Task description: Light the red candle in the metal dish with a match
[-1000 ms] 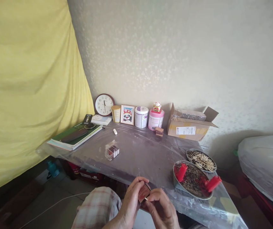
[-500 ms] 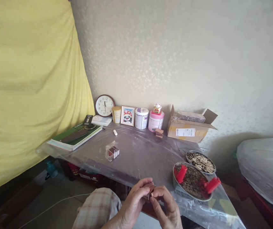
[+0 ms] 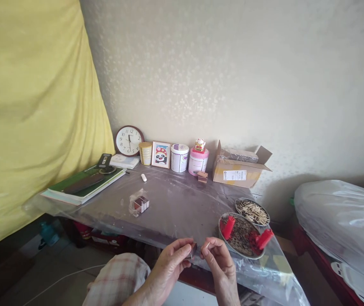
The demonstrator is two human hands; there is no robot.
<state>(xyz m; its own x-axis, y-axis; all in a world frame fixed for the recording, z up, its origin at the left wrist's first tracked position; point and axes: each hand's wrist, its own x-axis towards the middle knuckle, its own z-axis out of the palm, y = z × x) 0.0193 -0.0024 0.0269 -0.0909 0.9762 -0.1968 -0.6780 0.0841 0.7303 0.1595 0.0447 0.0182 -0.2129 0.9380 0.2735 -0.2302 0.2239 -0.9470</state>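
My left hand [image 3: 172,261] pinches a small reddish-brown matchbox [image 3: 193,250] at the near edge of the plastic-covered table [image 3: 175,204]. My right hand [image 3: 218,261] is just right of the box and holds a thin matchstick [image 3: 207,245] between thumb and finger, its tip close to the box. To the right of the hands stands a metal tray [image 3: 239,231] with dark bits and two red clips. Behind it a second metal tray [image 3: 252,211] holds several pale matchsticks.
A small wrapped pack of matchboxes [image 3: 140,204] lies mid-table. Along the wall stand a clock [image 3: 129,140], a framed picture [image 3: 160,154], tins [image 3: 179,157], an open carton [image 3: 237,170]. Books [image 3: 83,187] lie left, by a yellow cloth. A plastic-covered bundle [image 3: 341,225] sits right.
The matchbox went from tilted up and open-faced to held lower and edge-on. My right hand drew slightly away with a matchstick. The view shifted to the right.
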